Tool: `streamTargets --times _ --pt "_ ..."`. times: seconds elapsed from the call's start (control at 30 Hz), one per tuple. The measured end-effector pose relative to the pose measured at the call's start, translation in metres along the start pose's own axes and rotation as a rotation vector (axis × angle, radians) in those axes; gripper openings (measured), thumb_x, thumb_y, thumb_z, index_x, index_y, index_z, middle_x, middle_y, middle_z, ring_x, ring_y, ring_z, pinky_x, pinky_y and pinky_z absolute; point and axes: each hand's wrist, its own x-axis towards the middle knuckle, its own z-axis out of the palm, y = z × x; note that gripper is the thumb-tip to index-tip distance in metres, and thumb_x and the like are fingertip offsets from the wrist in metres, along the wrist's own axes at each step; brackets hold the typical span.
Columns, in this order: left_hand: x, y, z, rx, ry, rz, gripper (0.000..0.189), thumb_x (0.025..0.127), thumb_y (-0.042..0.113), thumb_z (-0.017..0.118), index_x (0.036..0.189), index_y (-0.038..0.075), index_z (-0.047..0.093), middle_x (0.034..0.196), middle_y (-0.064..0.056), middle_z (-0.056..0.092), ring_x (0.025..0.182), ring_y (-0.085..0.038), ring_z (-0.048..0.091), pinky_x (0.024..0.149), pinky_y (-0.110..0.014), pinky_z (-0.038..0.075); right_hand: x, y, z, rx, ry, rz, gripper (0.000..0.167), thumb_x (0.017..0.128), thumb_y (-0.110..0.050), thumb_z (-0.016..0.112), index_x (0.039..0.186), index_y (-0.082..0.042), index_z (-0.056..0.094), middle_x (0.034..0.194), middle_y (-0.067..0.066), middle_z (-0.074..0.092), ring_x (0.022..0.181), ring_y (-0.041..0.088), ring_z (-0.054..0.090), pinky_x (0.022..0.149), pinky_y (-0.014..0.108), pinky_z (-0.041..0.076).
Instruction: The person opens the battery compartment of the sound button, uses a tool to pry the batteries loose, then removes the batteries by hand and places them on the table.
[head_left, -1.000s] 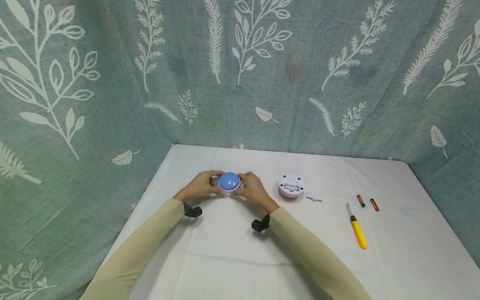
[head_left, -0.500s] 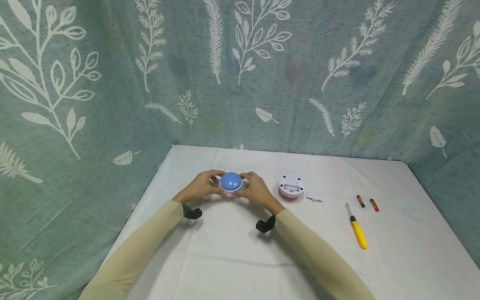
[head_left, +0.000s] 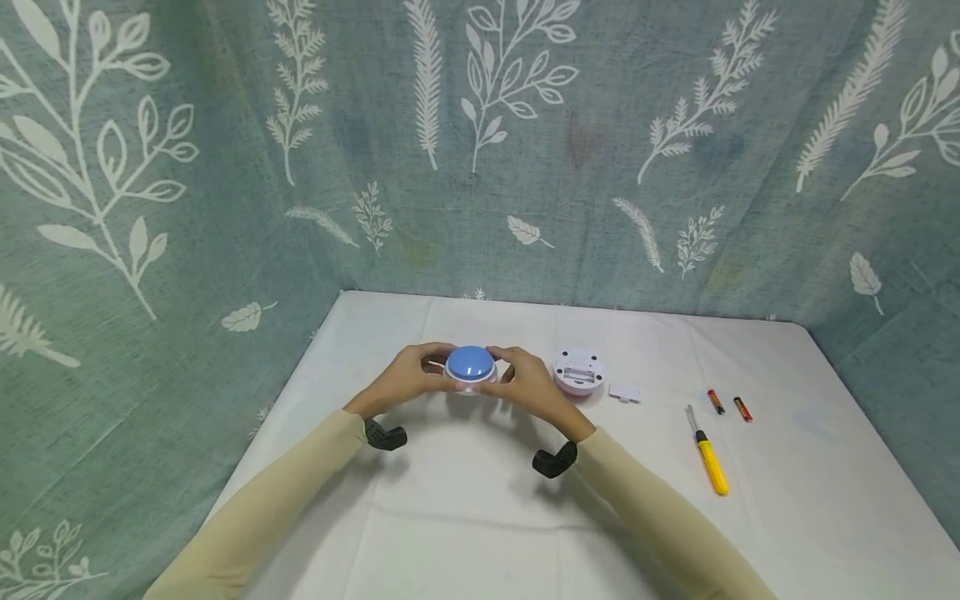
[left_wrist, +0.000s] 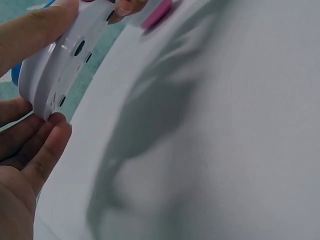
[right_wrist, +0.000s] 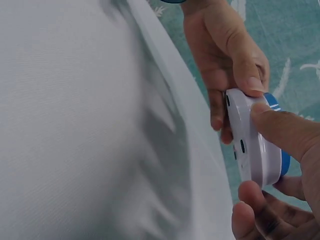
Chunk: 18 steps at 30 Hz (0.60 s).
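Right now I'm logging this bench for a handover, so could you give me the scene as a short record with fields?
Left hand: grips one side of the blue-domed device
Right hand: grips its opposite side
Blue-domed device: held above the table, dome upward
Second device: upside down, battery compartment uncovered
White cover: lying beside the second device
Two batteries: loose, apart from each other
Screwdriver: yellow handle toward the person

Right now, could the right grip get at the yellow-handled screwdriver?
Probably, but only after letting go: the right grip and left grip both hold the blue-topped white device. The screwdriver lies off to the right, nothing on it, and nothing seems to block the way.
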Motion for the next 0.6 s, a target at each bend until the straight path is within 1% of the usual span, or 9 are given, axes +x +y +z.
streamTargets --times 0.1,0.17,0.3,0.37,0.43,0.5,0.6 --pt "-0.003 0.003 0.007 -0.026 -0.005 -0.001 0.073 0.075 0.049 0.092 0.136 0.022 0.064 0.125 0.001 0.067 0.109 -0.02 0.068 0.092 -0.04 0.056 -0.009 -0.001 -0.007 -0.001 -0.003 -0.009 0.071 0.084 -0.04 0.086 0.144 -0.012 0.061 0.123 0.006 0.068 0.079 0.011 0.064 0.064 0.028 0.053" --pt "-0.004 0.006 0.01 -0.038 -0.01 -0.002 0.07 0.075 0.05 0.091 0.134 0.023 0.065 0.124 0.002 0.068 0.108 -0.02 0.068 0.092 -0.04 0.056 -0.016 0.0 -0.012 0.0 -0.006 -0.023 0.071 0.084 -0.04 0.086 0.145 -0.012 0.06 0.124 0.005 0.068 0.079 0.011 0.065 0.063 0.028 0.053" --pt "-0.006 0.012 0.017 -0.063 -0.014 0.006 0.066 0.077 0.047 0.09 0.133 0.021 0.066 0.123 0.002 0.069 0.108 -0.02 0.067 0.093 -0.04 0.055 -0.026 0.001 -0.021 0.003 -0.006 -0.08 0.072 0.086 -0.037 0.086 0.148 -0.014 0.058 0.127 0.007 0.069 0.075 0.01 0.065 0.06 0.028 0.052" --pt "-0.007 0.015 0.02 -0.075 -0.025 0.008 0.064 0.079 0.046 0.09 0.132 0.018 0.066 0.124 0.001 0.069 0.108 -0.021 0.067 0.093 -0.04 0.055 -0.03 0.003 -0.025 -0.002 -0.011 -0.107 0.073 0.086 -0.034 0.086 0.15 -0.017 0.055 0.129 0.008 0.069 0.074 0.009 0.065 0.06 0.028 0.052" --pt "-0.007 0.017 0.022 -0.087 -0.036 0.005 0.064 0.08 0.045 0.089 0.132 0.017 0.066 0.123 -0.001 0.069 0.108 -0.022 0.067 0.093 -0.039 0.055 -0.034 0.005 -0.028 -0.012 -0.023 -0.137 0.073 0.086 -0.032 0.086 0.151 -0.019 0.054 0.125 0.007 0.07 0.073 0.008 0.064 0.059 0.028 0.052" --pt "-0.007 0.019 0.024 -0.107 -0.046 -0.004 0.062 0.08 0.045 0.089 0.131 0.016 0.067 0.122 -0.002 0.069 0.107 -0.023 0.067 0.092 -0.039 0.055 -0.037 0.007 -0.031 -0.021 -0.04 -0.161 0.073 0.086 -0.03 0.087 0.151 -0.021 0.055 0.124 0.003 0.07 0.074 0.009 0.064 0.059 0.028 0.053" --pt "-0.006 0.021 0.028 -0.127 -0.053 -0.015 0.061 0.081 0.045 0.088 0.13 0.015 0.067 0.119 -0.004 0.07 0.106 -0.025 0.067 0.09 -0.039 0.056 -0.041 0.009 -0.035 -0.033 -0.05 -0.184 0.068 0.086 -0.029 0.086 0.148 -0.02 0.058 0.121 0.001 0.07 0.075 0.01 0.064 0.059 0.028 0.054"
